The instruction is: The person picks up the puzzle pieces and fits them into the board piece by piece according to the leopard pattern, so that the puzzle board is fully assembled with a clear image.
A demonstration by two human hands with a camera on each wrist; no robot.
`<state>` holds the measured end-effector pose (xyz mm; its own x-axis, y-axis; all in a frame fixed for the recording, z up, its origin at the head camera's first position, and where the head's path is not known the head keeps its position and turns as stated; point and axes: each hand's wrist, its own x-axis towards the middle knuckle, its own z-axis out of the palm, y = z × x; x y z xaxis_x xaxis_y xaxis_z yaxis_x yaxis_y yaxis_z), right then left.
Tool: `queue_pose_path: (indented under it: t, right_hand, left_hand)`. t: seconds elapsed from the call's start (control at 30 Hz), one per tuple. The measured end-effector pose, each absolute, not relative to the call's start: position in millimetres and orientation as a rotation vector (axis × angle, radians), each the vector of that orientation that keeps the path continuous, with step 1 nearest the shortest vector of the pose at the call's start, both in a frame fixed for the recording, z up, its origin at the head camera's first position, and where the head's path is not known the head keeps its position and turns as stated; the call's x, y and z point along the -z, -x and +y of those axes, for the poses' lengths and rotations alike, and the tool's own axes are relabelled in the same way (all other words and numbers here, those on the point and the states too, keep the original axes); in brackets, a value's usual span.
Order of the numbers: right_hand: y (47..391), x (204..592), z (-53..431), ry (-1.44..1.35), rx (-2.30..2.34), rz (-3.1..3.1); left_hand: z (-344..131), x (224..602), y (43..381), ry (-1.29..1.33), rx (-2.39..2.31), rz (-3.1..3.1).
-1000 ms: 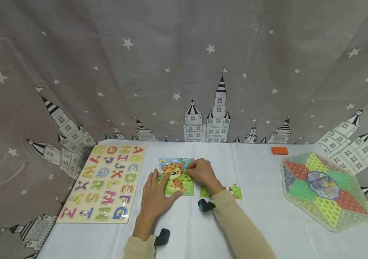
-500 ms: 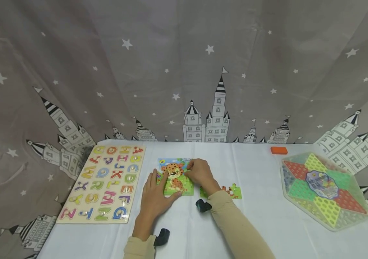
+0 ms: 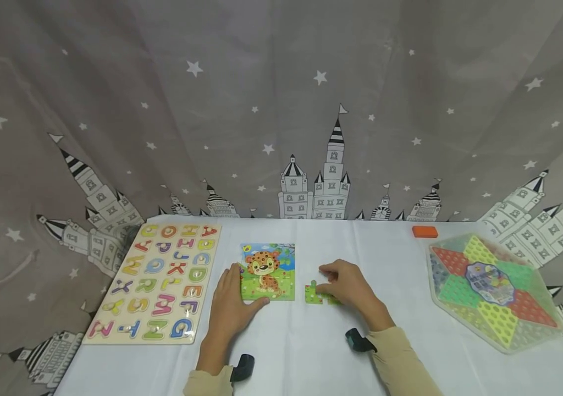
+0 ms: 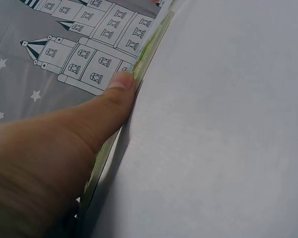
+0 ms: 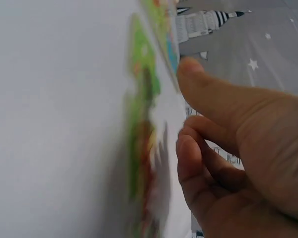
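Note:
A square jigsaw puzzle point(image 3: 274, 272) of a spotted leopard cub lies on the white table, its picture now largely uncovered. My left hand point(image 3: 229, 305) rests against its left side with fingers extended, and the thumb touches its near edge; the left wrist view has that thumb point(image 4: 116, 91) right at the edge. To the puzzle's right are loose green jigsaw pieces point(image 3: 313, 295), partly hidden by my right hand point(image 3: 351, 283). That hand hovers over them, thumb and fingers apart and nothing between them. In the right wrist view the pieces point(image 5: 143, 54) look blurred beside the fingers.
A wooden alphabet board point(image 3: 155, 283) with knobbed letters lies at the left. On the right is a hexagonal game board point(image 3: 494, 294) with coloured triangles, and an orange block point(image 3: 425, 231) sits behind it. A grey castle-print curtain point(image 3: 281, 110) rises behind the table.
My right hand has left the leopard puzzle's right side and moved right and nearer, over the loose pieces. The left fingers have drawn back off the picture to its left edge.

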<state>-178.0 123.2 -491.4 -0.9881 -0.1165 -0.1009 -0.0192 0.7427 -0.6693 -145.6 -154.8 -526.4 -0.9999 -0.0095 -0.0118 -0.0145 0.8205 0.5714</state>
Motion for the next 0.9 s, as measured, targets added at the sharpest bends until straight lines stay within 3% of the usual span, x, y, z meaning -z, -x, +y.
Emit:
queue_pose_path:
  t: [0.37,0.9]
  right_hand:
    - [168.1,494.1,122.1,0.337,0.945,2.792]
    - [177.9,487.8,97.3,0.218,1.246,2.659]
  left_hand:
    - [-154.2,529.4,146.3,0.076,-0.956,2.993]
    - [-155.1,529.7,146.0,0.063,-0.946,2.979]
